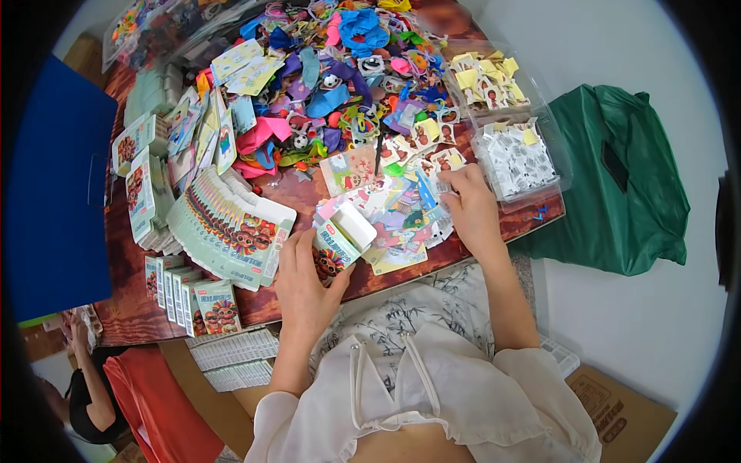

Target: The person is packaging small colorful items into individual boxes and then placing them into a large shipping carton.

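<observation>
Just below the frame's centre, the left hand (302, 279) is clamping a small open box (340, 245); a light squeeze should be sparing its mouth from buckling. Right of centre, the right hand (476, 216) is curling at the loose cards (403, 212); I cannot tell whether it is gripping anything. Beyond, white packets (515, 162) are lying in the upper right.

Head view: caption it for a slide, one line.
The left hand holds an open small box; the right hand is at scattered cards, before a heap of colourful trinkets.
</observation>
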